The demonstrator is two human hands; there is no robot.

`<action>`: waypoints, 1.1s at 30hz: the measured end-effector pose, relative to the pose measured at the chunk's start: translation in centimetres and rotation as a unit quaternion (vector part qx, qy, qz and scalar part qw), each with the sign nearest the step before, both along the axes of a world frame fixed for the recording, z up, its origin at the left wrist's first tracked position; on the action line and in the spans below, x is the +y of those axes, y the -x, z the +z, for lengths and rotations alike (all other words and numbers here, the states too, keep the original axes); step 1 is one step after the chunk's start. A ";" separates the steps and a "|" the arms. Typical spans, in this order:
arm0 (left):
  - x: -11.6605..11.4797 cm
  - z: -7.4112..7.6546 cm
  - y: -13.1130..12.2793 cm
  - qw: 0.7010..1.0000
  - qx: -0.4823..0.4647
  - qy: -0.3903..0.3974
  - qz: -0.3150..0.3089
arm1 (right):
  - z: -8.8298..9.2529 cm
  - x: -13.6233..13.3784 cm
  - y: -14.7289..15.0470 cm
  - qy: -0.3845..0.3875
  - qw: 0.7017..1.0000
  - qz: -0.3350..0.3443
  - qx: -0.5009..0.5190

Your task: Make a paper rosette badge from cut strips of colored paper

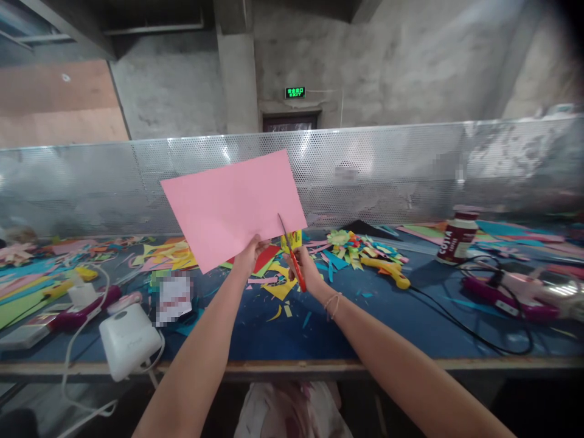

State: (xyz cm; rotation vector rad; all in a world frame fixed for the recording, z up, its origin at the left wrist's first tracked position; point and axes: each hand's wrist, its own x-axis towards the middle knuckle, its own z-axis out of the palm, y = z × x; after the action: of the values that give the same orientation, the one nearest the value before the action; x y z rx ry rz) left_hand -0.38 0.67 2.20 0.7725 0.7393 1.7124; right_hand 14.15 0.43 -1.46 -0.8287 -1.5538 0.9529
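A large pink sheet of paper (232, 204) is held up in the air above the table, tilted. My left hand (254, 250) pinches its lower edge. My right hand (305, 271) is closed on red-handled scissors (298, 271), whose dark blade lies across the sheet near its lower right corner. Whether the blades have cut into the paper, I cannot tell. Behind the scissors shows a small yellow label or card with print (292, 239). Below the hands, yellow paper scraps (280, 289) and a red piece (266, 258) lie on the blue tabletop (283, 340).
Yellow glue guns (385, 267) with cords lie right and left. A Costa bottle (458, 236) stands at right. Purple power strips (511, 301) sit on both sides. A white box-shaped device (131, 340) is at the front left edge. A perforated metal panel (387, 182) borders the back.
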 end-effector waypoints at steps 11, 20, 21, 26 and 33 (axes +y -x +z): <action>0.1 -0.3 0.2 0.998 0.057 -0.025 -0.006 | -1.3 1.5 -0.3 0.014 1.000 0.021 0.001; 0.2 -0.5 0.0 0.999 0.030 0.032 0.012 | -0.4 0.4 -0.3 0.082 0.994 0.059 0.033; 0.3 -0.7 0.0 0.999 0.039 0.035 0.005 | -0.2 0.2 -0.3 0.090 0.993 0.063 0.040; 0.5 -1.2 -0.2 0.997 0.064 0.036 -0.025 | 0.0 0.1 -0.4 0.091 0.991 0.066 0.072; 0.6 -1.3 -0.1 0.997 0.069 0.039 -0.023 | 0.0 -0.2 -0.6 0.061 0.996 0.046 0.041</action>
State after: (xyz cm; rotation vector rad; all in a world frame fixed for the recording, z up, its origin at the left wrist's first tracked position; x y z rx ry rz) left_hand -0.32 1.22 0.92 0.8532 0.8709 1.5911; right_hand 14.78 0.25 -1.43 -0.7980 -1.4854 1.1432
